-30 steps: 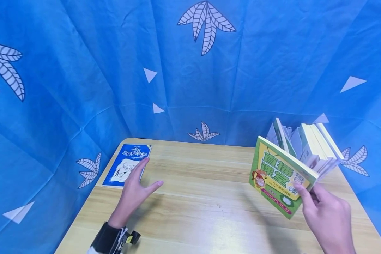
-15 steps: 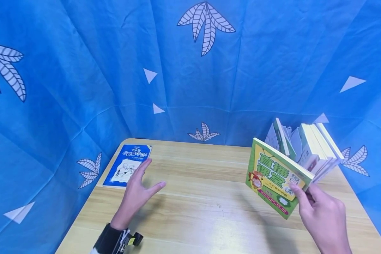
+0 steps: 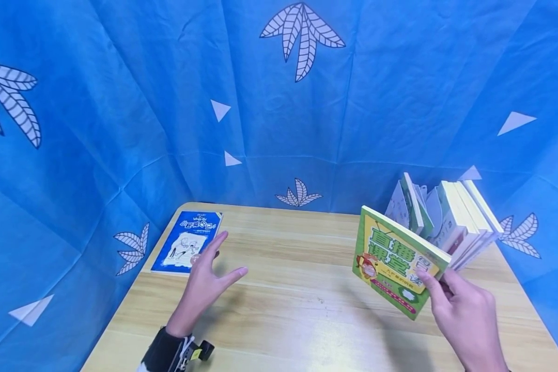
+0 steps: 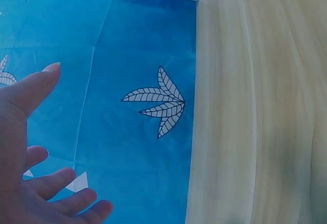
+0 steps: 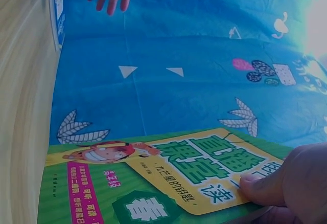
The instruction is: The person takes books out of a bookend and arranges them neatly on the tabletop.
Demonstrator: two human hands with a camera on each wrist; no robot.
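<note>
My right hand (image 3: 467,310) grips a green and yellow book (image 3: 395,261) by its right edge, thumb on the front cover, and holds it tilted above the table. In the right wrist view the same book (image 5: 153,178) fills the lower part, with the thumb pressed on its cover. My left hand (image 3: 204,284) hovers over the table's left side with fingers spread and holds nothing; the left wrist view shows the hand (image 4: 36,147) with thumb and fingers apart. Just beyond it a blue book (image 3: 186,243) lies flat at the table's far left corner.
Several upright books (image 3: 465,217) stand in a leaning row at the far right, partly behind the held book. The wooden table (image 3: 288,289) meets a blue cloth backdrop (image 3: 279,119) with leaf prints along its back and sides.
My right hand has carried the green and yellow book a little to the left and slightly down. The left hand has drifted slightly right, still spread.
</note>
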